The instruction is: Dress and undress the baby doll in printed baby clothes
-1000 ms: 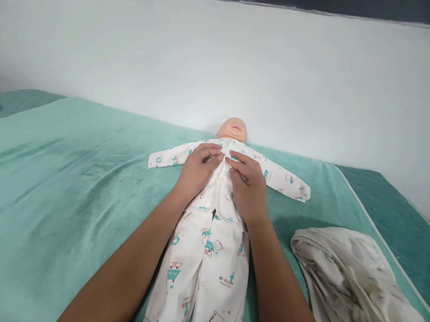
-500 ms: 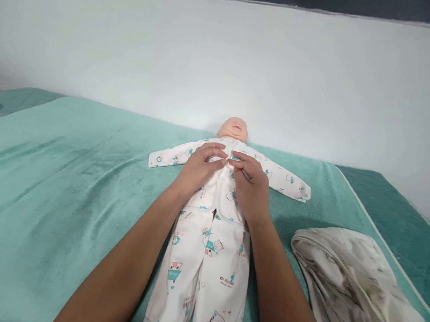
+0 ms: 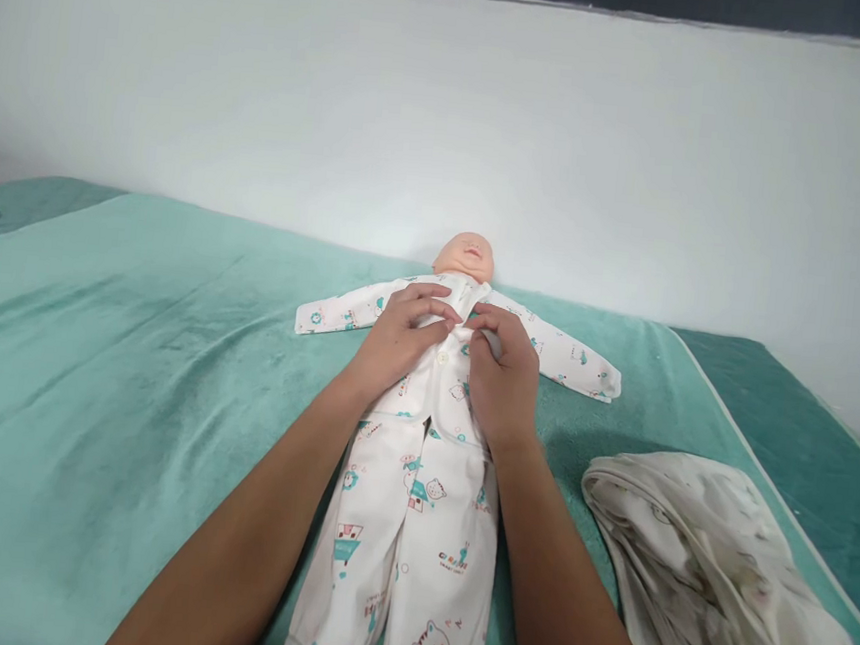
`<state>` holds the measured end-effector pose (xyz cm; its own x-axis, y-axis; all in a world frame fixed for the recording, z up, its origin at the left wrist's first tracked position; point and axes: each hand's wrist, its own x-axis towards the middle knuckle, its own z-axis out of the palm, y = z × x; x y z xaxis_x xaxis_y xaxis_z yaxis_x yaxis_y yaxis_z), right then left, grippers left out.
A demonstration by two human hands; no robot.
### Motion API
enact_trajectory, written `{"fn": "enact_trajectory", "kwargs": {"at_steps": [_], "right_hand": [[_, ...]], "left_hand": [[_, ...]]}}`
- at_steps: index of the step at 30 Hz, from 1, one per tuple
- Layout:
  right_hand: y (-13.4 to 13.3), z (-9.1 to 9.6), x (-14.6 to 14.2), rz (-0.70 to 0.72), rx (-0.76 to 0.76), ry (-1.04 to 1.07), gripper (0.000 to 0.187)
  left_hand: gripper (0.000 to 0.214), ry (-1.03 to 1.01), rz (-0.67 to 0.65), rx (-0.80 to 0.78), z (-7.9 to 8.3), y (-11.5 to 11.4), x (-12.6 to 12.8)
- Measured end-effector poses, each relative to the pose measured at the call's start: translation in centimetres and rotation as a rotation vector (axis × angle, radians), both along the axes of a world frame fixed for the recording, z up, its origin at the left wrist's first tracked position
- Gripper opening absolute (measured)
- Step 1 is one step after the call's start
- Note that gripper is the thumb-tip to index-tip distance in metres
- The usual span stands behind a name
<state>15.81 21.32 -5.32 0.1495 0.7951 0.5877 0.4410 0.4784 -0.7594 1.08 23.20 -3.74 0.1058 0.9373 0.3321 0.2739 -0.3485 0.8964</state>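
Note:
A baby doll lies on its back with its arms spread, its head toward the wall. It wears a white printed baby jacket with a front placket, and matching trousers. My left hand pinches the jacket's front edge at the chest between thumb and fingers. Close beside it, my right hand has its fingers curled and pinched on the other front edge. A round button shows just below my fingertips. What sits exactly between the fingertips is partly hidden.
A crumpled pale patterned cloth lies to the right of the doll. Green plush blanket covers the surface beneath, with some folds at the left. A white wall stands right behind the doll's head.
My right fingers have curled in more and drawn slightly away from the left fingertips, lifting the jacket's edge near the collar. The left hand stays nearly in place.

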Motion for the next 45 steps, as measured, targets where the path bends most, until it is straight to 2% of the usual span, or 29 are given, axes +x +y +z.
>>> {"fn": "enact_trajectory", "kwargs": {"at_steps": [5,8,10,14,17,21,29,36,45], "right_hand": [[-0.1,0.1,-0.1,-0.045,0.089,-0.039,0.028],[-0.3,0.9,0.2,-0.065,0.066,-0.039,0.019],[-0.6,1.9,0.6,-0.032,-0.045,-0.064,0.011],[-1.6,4.3,1.7,0.141,-0.372,-0.258,0.028],[-2.4,5.5,2.0,0.238,-0.505,-0.376,0.031],[-2.6,5.8,1.6,0.256,-0.510,-0.461,0.028],[-2.4,5.7,1.9,0.217,-0.525,-0.374,0.015],[-2.5,5.7,1.5,0.251,-0.526,-0.398,0.016],[-2.7,5.7,1.8,0.311,-0.586,-0.375,0.019]], "left_hand": [[0.015,0.015,-0.003,-0.011,0.6,-0.6,0.0],[0.016,-0.009,0.008,-0.004,0.8,-1.1,-0.2],[0.018,0.002,0.003,-0.012,1.0,-1.3,-0.7],[0.018,0.148,-0.161,-0.096,1.6,-1.7,-2.2],[0.013,0.241,-0.288,-0.124,2.0,-2.0,-3.2],[0.011,0.252,-0.322,-0.127,1.8,-2.0,-3.6],[0.006,0.210,-0.324,-0.095,1.6,-1.7,-3.3],[0.009,0.218,-0.244,-0.078,1.5,-1.9,-2.7],[0.010,0.226,-0.236,-0.048,1.4,-1.9,-2.7]]}}
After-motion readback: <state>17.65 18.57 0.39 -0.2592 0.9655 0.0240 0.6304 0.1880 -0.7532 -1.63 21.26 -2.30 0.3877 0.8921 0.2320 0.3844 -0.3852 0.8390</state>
